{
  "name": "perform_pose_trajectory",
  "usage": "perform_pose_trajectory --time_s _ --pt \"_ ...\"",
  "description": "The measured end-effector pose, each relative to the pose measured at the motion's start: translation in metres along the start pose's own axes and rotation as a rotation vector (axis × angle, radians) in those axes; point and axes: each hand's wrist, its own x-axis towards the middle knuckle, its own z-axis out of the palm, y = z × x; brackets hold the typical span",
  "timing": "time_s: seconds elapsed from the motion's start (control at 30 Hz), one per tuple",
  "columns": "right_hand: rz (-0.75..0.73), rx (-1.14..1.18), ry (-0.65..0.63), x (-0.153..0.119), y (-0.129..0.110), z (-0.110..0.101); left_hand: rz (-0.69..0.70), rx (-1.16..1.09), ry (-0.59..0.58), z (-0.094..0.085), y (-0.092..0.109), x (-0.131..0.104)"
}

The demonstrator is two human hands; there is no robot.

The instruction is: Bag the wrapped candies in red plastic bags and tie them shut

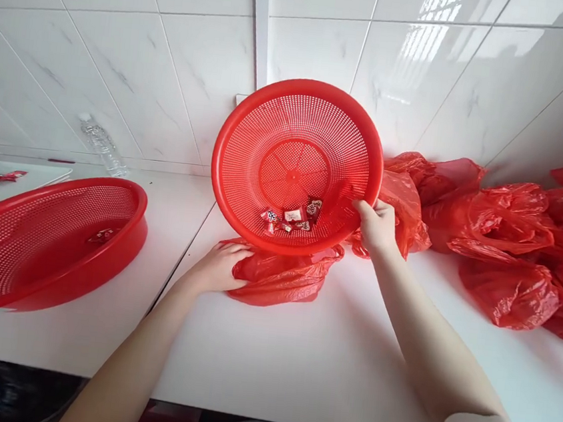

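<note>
Bare forearms [125, 362] come in over the bench's [294, 373] front edge. Left hand [220, 265] has its fingers parted against a red bag [284, 285], probably to steady it; can't tell if they're pinching any plastic. Right hand [377, 229] pinches the rim of a red colander [222, 158] tipped above it, which I'd guess is why the small packets [294, 216] bunch low. More bags [507, 288] pile along the back edge, rightward.

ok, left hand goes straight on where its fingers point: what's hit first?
The red plastic bag, which the left hand is touching. Beyond that, perhaps the tilted red basket; depth is unclear.
</note>
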Motion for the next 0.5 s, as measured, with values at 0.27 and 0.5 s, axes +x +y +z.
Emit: perform_pose_trajectory --time_s 0.27,0.5 --pt "-0.426 -0.359 -0.087 -0.016 -0.029 -0.004 0.027 -0.062 0.014 -0.005 0.003 0.000" --pt "-0.753 -0.410 -0.122 -0.018 -0.037 -0.015 0.028 -0.116 0.033 -0.005 0.008 0.001"
